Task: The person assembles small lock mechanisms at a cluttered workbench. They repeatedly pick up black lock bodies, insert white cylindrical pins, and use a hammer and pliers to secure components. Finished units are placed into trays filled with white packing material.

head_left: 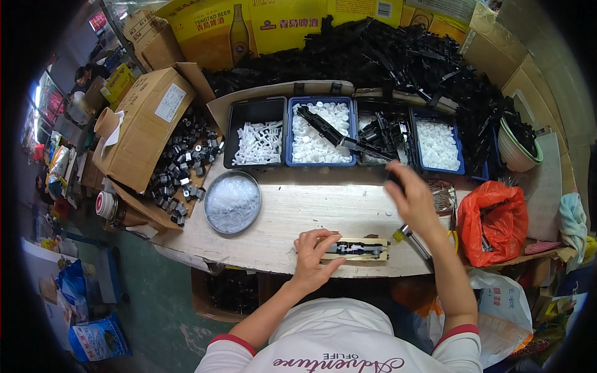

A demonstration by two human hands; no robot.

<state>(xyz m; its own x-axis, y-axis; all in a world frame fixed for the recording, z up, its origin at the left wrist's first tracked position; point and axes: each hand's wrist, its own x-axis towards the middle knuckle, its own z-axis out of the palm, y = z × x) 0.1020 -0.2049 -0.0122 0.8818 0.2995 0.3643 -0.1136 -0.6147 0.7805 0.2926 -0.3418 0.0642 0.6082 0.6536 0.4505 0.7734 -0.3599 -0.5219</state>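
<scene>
The left hand is at the near edge of the pale surface, holding the left end of a wooden holder with its thumb on the near side and its fingers on the far side. A long black part with white and grey pieces lies flat in the holder, just in front of the person.

The right hand is raised beyond the holder, near the front of the bins, its fingers bent and somewhat blurred. A long dark strip slants across two bins, its right end close to the fingertips; whether the hand grips it cannot be told.

Four bins stand in a row: a black bin of white sticks, a blue bin of white round pieces, a dark bin with black parts, and another blue bin of small white pieces. Behind them rises a heap of black parts.

A round metal dish with pale, clear contents sits left of the holder. Farther left, an open cardboard box lies beside grey and black pieces. A red bag stands at the right.
</scene>
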